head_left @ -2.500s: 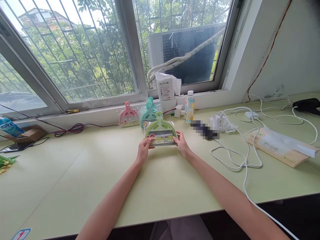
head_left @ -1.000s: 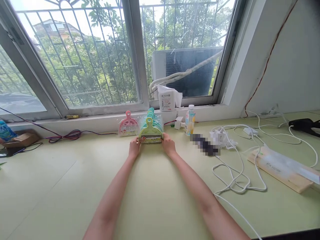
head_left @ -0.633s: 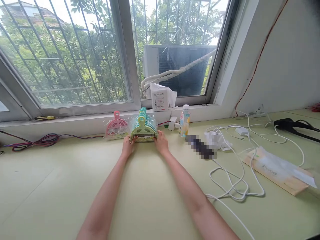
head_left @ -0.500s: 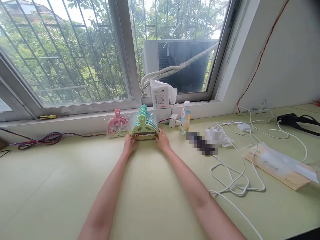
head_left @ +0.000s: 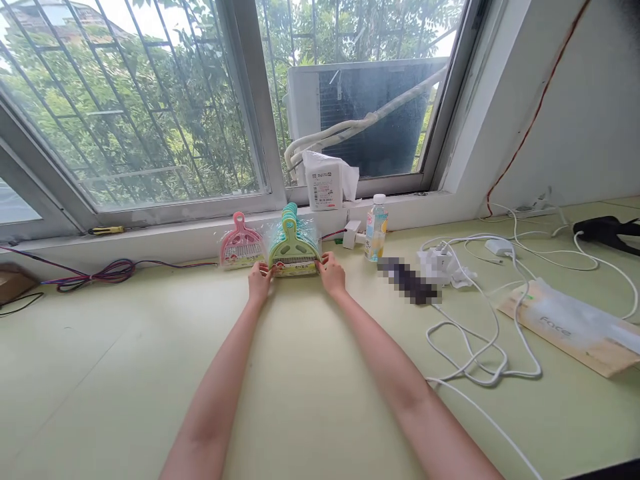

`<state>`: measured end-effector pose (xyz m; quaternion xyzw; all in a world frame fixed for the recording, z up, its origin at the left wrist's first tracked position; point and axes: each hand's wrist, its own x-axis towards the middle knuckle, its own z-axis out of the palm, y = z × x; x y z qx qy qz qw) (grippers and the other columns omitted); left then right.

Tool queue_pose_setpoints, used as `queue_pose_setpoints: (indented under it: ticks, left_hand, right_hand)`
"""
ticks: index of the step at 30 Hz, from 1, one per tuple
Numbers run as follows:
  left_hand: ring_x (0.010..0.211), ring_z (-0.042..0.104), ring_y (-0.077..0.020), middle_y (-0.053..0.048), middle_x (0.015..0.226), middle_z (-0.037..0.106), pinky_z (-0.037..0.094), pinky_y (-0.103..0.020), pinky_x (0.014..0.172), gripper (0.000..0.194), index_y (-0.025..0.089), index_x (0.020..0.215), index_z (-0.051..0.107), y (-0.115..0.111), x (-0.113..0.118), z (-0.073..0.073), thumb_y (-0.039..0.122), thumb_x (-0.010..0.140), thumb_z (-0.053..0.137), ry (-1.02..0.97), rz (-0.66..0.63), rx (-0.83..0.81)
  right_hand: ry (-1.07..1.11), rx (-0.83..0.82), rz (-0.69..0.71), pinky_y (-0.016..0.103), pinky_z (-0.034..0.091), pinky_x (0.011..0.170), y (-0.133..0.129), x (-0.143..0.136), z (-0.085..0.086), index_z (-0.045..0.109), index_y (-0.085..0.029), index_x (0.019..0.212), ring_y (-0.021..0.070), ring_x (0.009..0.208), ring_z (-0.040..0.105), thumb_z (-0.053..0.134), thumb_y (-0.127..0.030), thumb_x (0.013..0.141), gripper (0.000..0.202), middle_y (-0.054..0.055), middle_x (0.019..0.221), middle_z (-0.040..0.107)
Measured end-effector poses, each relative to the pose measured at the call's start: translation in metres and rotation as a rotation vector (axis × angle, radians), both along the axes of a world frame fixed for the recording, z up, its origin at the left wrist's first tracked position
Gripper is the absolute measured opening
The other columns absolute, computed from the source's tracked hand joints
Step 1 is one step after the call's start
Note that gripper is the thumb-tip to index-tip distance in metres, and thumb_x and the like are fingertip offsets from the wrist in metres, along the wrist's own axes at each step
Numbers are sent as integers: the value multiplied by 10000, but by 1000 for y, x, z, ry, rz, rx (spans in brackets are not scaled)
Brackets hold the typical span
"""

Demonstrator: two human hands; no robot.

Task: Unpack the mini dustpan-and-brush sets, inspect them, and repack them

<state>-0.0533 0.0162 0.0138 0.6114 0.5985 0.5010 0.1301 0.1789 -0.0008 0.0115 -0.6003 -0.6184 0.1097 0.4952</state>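
Observation:
A packaged green dustpan and brush set (head_left: 294, 248) stands upright at the front of a row of teal ones (head_left: 289, 212). Clear plastic wrap covers it, with a printed label along the bottom. My left hand (head_left: 260, 281) grips its lower left corner, fingers closed at the edge. At the lower right corner my right hand (head_left: 332, 273) holds it the same way, thumb side toward the label. Just left of the row a pink dustpan and brush set (head_left: 241, 247) leans near the sill. How many sets stand behind the green one is hidden.
Right of the row are a white adapter (head_left: 352, 235), a drink bottle (head_left: 377, 228) and a pixelated dark object (head_left: 409, 281). Looped white cables (head_left: 480, 380) and a face tissue pack (head_left: 570, 327) lie farther right. Bundled wires (head_left: 97, 275) are at left; a tissue packet (head_left: 325, 185) stands on the sill.
The whole view has shifted slightly. Both hands stay at the lower corners of the green set, their fingers now showing more plainly at its edges. The pink set has not visibly moved.

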Motion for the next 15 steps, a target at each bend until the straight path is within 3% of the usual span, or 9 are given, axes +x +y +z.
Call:
queue_pose_setpoints:
  ticks: [2,4,6,8,12,15]
  left_hand:
    - [764,608,-198,-94,946,626,481,-342,749,338,176,976,524,-1,3,0,459,805,594,56,27,10]
    - [966,598,-242,-115,1075,618,443,-405,893,380,188,1077,513,-2,2,1,504,867,488,95,143,55]
    - [1191,497,-270,-133,1243,565,361,-452,1014,429,196,1180,489,-2,-5,1,511,924,350,115,285,80]
    - [1353,334,-276,-139,1419,438,271,-482,1092,480,184,1281,446,-2,-17,1,481,947,270,155,347,10]
    - [1451,63,-300,-124,1561,190,107,-604,1122,560,137,1420,329,2,-41,-3,403,928,302,338,288,-310]
    - [1455,6,-298,-131,1574,117,58,-631,1115,622,105,1463,254,4,-46,-5,321,889,357,518,312,-326]
  right_hand:
    - [-17,-32,1,277,366,606,1,0,-1,474,-224,1043,193,750,586,445,-404,914,223,39,935,631]
    - [-43,-43,3,280,376,611,1,-1,-1,466,-227,1056,196,768,591,436,-408,917,231,41,954,624]
    - [-74,-41,-5,292,395,616,0,-2,-2,460,-224,1079,200,775,595,426,-410,919,247,50,974,616]
    - [-109,-5,-30,311,421,626,-2,-3,-1,449,-212,1123,213,811,602,423,-403,917,282,81,1037,602]
    - [-263,280,-115,406,450,821,-9,-6,1,402,-165,1255,284,1170,500,453,-325,910,383,196,1332,452]
    - [-499,528,-25,487,304,1038,-17,-12,1,430,-195,1275,274,1350,327,464,-268,920,364,163,1429,391]
